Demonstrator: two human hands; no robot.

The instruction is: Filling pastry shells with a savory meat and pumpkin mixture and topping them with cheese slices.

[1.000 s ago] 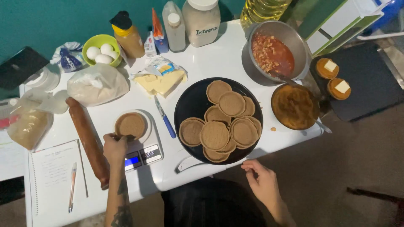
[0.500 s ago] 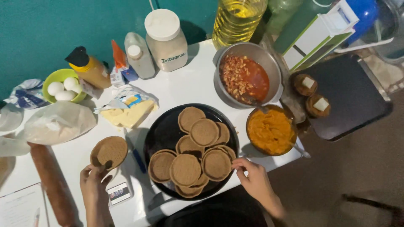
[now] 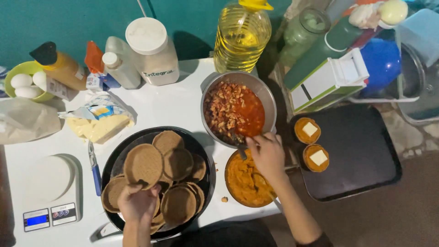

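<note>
My left hand (image 3: pixel 137 203) holds a flat brown dough disc (image 3: pixel 144 165) over the round black pan (image 3: pixel 120 155), which carries several more brown discs. My right hand (image 3: pixel 266 155) grips the handle of a utensil (image 3: pixel 239 147) that dips into the metal bowl (image 3: pixel 270 98) of red, chunky filling. Just below that hand sits a bowl of orange mash (image 3: pixel 242 183). On the dark tray (image 3: pixel 366 151) to the right lie two orange-topped discs (image 3: pixel 312 144), each with a pale square of cheese.
A white kitchen scale (image 3: pixel 50 187) stands at the left, with a blue-handled knife (image 3: pixel 94 169) beside the pan. Butter in foil (image 3: pixel 98 124), a bowl of eggs (image 3: pixel 25 82), bottles, a white jar (image 3: pixel 153 50) and an oil bottle (image 3: pixel 240 34) line the back.
My left hand carried the disc from the scale across to above the black pan. My right hand rose from the table's front edge to the utensil in the red filling bowl.
</note>
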